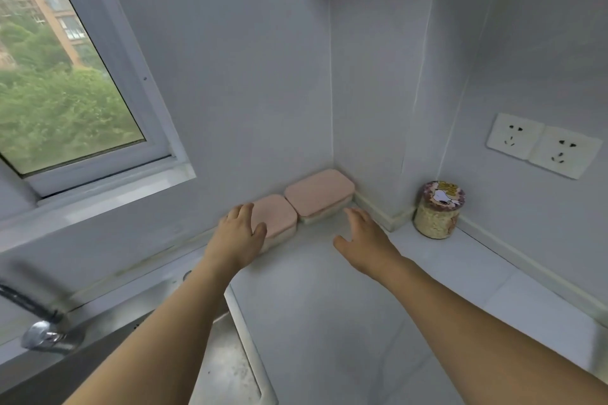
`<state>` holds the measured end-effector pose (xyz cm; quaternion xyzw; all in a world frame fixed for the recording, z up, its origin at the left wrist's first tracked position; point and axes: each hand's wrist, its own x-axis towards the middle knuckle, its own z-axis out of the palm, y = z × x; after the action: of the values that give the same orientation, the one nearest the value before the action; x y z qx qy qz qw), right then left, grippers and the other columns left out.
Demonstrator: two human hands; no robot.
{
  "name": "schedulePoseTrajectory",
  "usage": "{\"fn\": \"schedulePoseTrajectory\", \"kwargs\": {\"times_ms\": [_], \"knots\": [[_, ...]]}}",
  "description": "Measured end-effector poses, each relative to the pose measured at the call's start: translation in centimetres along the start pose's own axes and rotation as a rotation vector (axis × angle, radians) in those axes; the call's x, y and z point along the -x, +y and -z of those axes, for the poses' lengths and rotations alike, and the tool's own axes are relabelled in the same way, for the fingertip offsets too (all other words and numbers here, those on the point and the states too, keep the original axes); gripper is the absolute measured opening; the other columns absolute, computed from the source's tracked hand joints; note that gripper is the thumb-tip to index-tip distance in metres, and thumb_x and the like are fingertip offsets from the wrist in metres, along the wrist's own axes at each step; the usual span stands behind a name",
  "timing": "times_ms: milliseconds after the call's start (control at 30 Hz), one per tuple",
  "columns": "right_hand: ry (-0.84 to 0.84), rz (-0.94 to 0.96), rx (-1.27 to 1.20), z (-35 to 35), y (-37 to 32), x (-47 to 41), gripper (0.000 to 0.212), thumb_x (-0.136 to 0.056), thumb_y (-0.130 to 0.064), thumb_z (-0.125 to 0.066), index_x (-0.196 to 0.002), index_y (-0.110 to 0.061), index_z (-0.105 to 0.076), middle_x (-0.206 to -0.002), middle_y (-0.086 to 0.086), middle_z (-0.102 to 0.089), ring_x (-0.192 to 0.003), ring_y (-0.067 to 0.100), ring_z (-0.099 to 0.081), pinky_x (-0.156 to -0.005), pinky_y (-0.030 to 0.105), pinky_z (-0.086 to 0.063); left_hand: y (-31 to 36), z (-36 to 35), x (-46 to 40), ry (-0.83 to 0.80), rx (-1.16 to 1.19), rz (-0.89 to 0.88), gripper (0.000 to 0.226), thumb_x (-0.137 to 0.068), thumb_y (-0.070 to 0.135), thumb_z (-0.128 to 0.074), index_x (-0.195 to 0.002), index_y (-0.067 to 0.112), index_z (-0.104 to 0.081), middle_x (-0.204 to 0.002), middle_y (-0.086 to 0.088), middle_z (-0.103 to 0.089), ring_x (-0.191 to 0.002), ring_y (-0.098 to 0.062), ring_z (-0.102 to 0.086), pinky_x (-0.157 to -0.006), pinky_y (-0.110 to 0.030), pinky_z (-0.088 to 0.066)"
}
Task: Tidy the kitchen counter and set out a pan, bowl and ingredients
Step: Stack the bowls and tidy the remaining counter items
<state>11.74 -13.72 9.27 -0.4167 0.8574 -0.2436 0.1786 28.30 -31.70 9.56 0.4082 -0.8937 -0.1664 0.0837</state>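
Two pink-lidded containers are seen side by side against the back wall, in the corner of the pale desk [329, 306]. The smaller container [276, 220] lies to the left, and the larger container [319, 196] is tucked right into the corner, the two touching or very nearly so. Both have pale, translucent bases under the lids.

The left hand [238, 235] is laid on the near left part of the smaller container, its fingers over the lid's left edge and the thumb resting on top; the grip is relaxed and spread rather than curled round the box. The right hand [365, 240] is held just in front of the larger container, fingers straight and slightly apart, with the fingertips close to the container's near edge; whether contact is made cannot be told. Nothing is held in it.

A jar [437, 210] with a patterned lid and pale, grainy contents stands further right, in a recess of the wall, well apart from both hands. Two white wall sockets [543, 145] are mounted above and to its right. A steel sink [227, 365] and a tap [42, 335] are seen at the lower left, below a window [59, 76].
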Motion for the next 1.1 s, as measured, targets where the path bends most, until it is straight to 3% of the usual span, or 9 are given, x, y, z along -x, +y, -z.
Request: {"fn": "schedulePoseTrajectory", "kwargs": {"times_ms": [267, 567, 733, 800, 900, 1100], "knots": [[-0.164, -0.118, -0.137, -4.9, -2.4, -8.3, 0.065, -0.098, -0.039, -0.044, -0.153, -0.015, -0.02, -0.159, 0.003, -0.019, -0.143, 0.022, -0.025, -0.115, 0.035, -0.024, -6.6, -2.4, -7.0, -0.036, 0.112, 0.214, 0.05, -0.099, 0.025, -0.039, -0.145, 0.006, -0.032, -0.146, -0.017, -0.039, -0.132, -0.033, -0.038, -0.107, -0.037, -0.031], [-0.194, -0.263, -0.411, -11.2, -3.9, -17.5, 0.049, -0.094, -0.028, -0.051, -0.141, -0.016, -0.041, -0.138, 0.001, -0.05, -0.126, 0.022, -0.047, -0.096, 0.025, -0.036, -12.6, -8.7, -12.2, -0.082, 0.379, 0.437, 0.055, -0.099, 0.019, -0.046, -0.147, -0.001, -0.028, -0.148, -0.022, -0.036, -0.135, -0.035, -0.038, -0.108, -0.036, -0.03], [-0.12, -0.414, -0.558, -14.6, -4.1, -21.3, 0.052, -0.09, -0.026, -0.056, -0.138, -0.01, -0.044, -0.134, 0.006, -0.055, -0.122, 0.026, -0.052, -0.105, 0.036, -0.041, -14.1, -10.7, -14.6, 0.045, 0.532, 0.513, 0.045, -0.094, 0.016, -0.051, -0.134, 0.0, -0.039, -0.133, -0.022, -0.049, -0.121, -0.038, -0.048, -0.099, -0.042, -0.041], [-0.083, -0.466, -0.596, -16.0, -4.3, -22.6, 0.055, -0.092, -0.026, -0.055, -0.141, -0.009, -0.04, -0.137, 0.006, -0.052, -0.124, 0.027, -0.051, -0.106, 0.034, -0.039, -14.9, -11.6, -15.3, 0.062, 0.538, 0.531, 0.041, -0.092, 0.011, -0.05, -0.132, 0.002, -0.041, -0.125, -0.021, -0.056, -0.113, -0.039, -0.053, -0.091, -0.041, -0.044], [0.005, -0.512, -0.58, -17.4, -4.4, -23.6, 0.053, -0.093, -0.022, -0.054, -0.141, -0.005, -0.037, -0.137, 0.011, -0.051, -0.122, 0.029, -0.052, -0.1, 0.031, -0.041, -15.8, -12.8, -15.2, 0.034, 0.515, 0.545, 0.039, -0.095, 0.012, -0.045, -0.133, 0.007, -0.045, -0.12, -0.02, -0.061, -0.107, -0.039, -0.057, -0.079, -0.036, -0.041], [0.097, -0.551, -0.511, -18.8, -3.7, -24.0, 0.044, -0.093, -0.014, -0.053, -0.135, -0.008, -0.04, -0.129, 0.013, -0.056, -0.112, 0.032, -0.057, -0.091, 0.034, -0.046, -16.2, -13.9, -15.3, 0.075, 0.654, 0.594, 0.036, -0.095, 0.01, -0.043, -0.13, 0.007, -0.049, -0.119, -0.017, -0.062, -0.106, -0.037, -0.057, -0.078, -0.032, -0.039]]}}
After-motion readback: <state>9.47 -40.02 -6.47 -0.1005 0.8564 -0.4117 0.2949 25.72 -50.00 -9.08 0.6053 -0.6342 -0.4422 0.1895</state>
